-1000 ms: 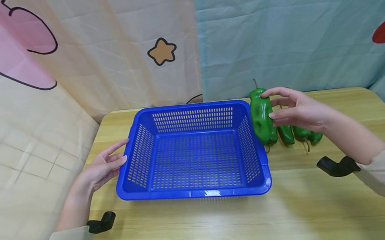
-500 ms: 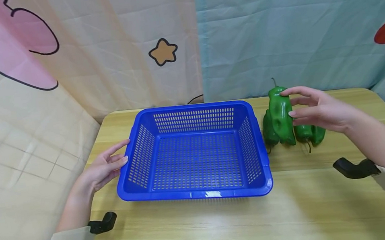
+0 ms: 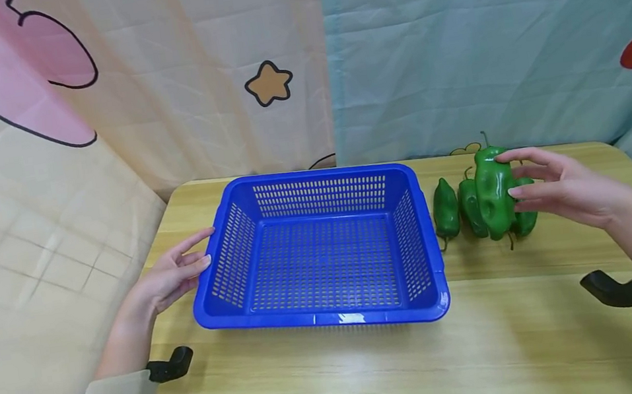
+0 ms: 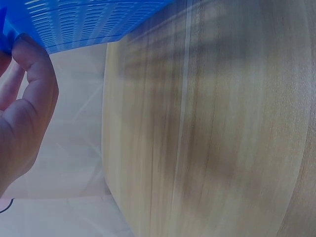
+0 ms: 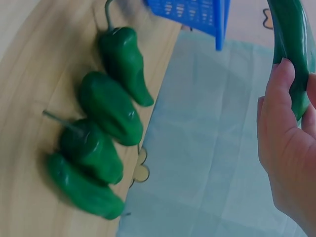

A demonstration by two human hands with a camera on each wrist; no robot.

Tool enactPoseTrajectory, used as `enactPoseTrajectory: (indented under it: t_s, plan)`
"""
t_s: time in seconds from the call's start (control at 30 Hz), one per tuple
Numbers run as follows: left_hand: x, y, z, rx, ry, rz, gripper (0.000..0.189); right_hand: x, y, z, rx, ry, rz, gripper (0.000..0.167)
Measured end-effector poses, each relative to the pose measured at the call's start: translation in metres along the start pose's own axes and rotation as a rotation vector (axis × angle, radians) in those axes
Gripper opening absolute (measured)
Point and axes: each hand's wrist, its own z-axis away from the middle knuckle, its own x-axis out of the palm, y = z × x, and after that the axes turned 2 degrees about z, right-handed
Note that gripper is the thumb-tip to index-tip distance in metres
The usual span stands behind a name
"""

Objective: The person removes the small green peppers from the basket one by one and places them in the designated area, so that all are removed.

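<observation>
Nearest the viewer, the wooden counter (image 3: 375, 375) is carrying everything. On it the blue plastic basket (image 3: 324, 316) is sitting with nothing inside, and the left hand (image 3: 173, 277) is resting against its left rim, fingers straight and relaxed — touching, not gripping.

To the right of the basket, the right hand (image 3: 567, 194) is pinching a green pepper (image 3: 492, 192) between thumb and fingertips, holding it upright with its long axis vertical and the stem pointing up. The pepper is lying on the hand's basket side, well clear of the right rim, so the right hand is the nearer one to it.

Just behind and below it, the other green peppers (image 5: 111, 106) are lying in a row on the counter — four, judging from the right wrist view.
</observation>
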Motion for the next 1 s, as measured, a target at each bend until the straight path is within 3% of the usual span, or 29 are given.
enactPoseTrajectory:
  t_s: [0.2, 0.37, 1.0]
  plan:
    - [0.001, 0.003, 0.000, -0.004, 0.007, -0.003, 0.057, -0.014, 0.006, 0.008, -0.064, -0.053, -0.113, 0.052]
    - [0.002, 0.002, 0.002, 0.004, 0.001, -0.011, 0.059, -0.026, 0.009, 0.015, -0.096, -0.090, -0.127, 0.053]
    - [-0.002, -0.002, 0.001, 0.027, -0.037, 0.006, 0.054, -0.065, 0.038, 0.041, -0.079, 0.012, -0.166, 0.053]
